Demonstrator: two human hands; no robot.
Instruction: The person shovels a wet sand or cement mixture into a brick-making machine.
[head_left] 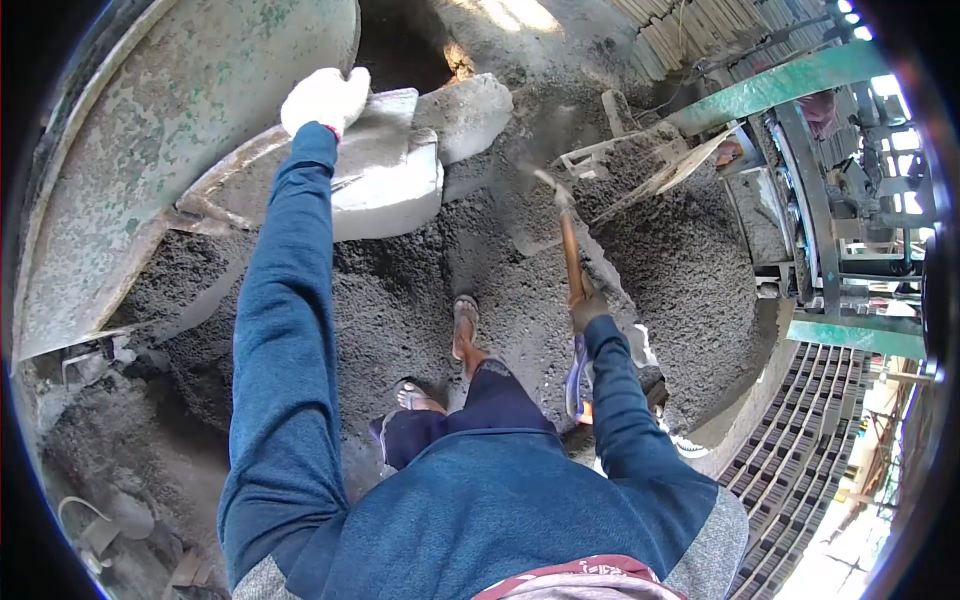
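Observation:
My left hand [325, 100], in a white glove, rests at the upper edge of a grey metal chute [375, 135], beside a large worn green-grey drum [200, 110]. Its fingers look curled, but what they grip there is hidden. My right hand [588, 310] is wrapped round the wooden handle [572, 250] of a tool. The far end of the tool lies over the grey, crumbly mix and is partly blurred. Below this hand hangs a purple-blue curved strap or handle [574, 380].
Heaps of grey mix [680, 270] lie around my sandalled feet [465, 325]. At the right stand green metal beams [790, 85], machinery and stacked dark blocks [800, 410]. Part of another person [818, 112] shows at the upper right, behind the frame.

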